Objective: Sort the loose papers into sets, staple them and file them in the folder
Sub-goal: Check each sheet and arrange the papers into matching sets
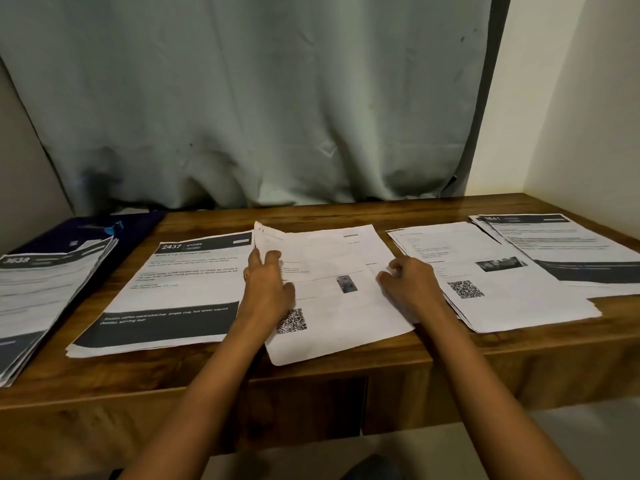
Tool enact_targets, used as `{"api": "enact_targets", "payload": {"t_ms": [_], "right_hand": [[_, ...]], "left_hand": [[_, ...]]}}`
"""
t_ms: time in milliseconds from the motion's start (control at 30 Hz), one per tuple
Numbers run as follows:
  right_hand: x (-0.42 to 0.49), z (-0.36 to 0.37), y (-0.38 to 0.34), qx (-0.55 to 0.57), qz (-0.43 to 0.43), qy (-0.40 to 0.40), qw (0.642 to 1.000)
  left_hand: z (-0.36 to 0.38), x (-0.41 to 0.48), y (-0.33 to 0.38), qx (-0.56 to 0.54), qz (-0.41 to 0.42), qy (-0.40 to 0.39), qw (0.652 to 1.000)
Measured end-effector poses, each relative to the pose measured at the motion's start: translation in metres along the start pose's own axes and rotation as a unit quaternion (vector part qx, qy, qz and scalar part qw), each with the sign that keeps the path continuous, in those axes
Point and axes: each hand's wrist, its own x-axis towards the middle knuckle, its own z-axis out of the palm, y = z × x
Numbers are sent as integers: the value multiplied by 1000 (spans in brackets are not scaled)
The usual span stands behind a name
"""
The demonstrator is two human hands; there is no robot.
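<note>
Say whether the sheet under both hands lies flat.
Partly lifted: the far left edge of the sheet stands up by the left hand; the rest lies flat.

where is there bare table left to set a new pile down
Bare wood: the back strip along the curtain, behind the 2437 stack and centre sheets; the front right corner below the QR stack. The middle piles overlap; little room there.

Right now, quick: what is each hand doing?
Left hand: open, fingers flat on the centre sheet.
Right hand: fingers curled at that sheet's right edge; grip cannot be told.
</note>
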Motion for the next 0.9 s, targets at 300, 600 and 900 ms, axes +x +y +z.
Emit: {"api": "enact_targets", "payload": {"t_ms": [300,600,900], "right_hand": [[75,4,-20,-77,40,-137,987],[88,16,-15,-72,66,-125,987],[98,23,-11,12,89,-102,991]], "left_hand": [[10,7,2,117,-9,-134,984],[26,78,25,66,80,-97,990],[75,123,1,93,81,-130,984]]}}
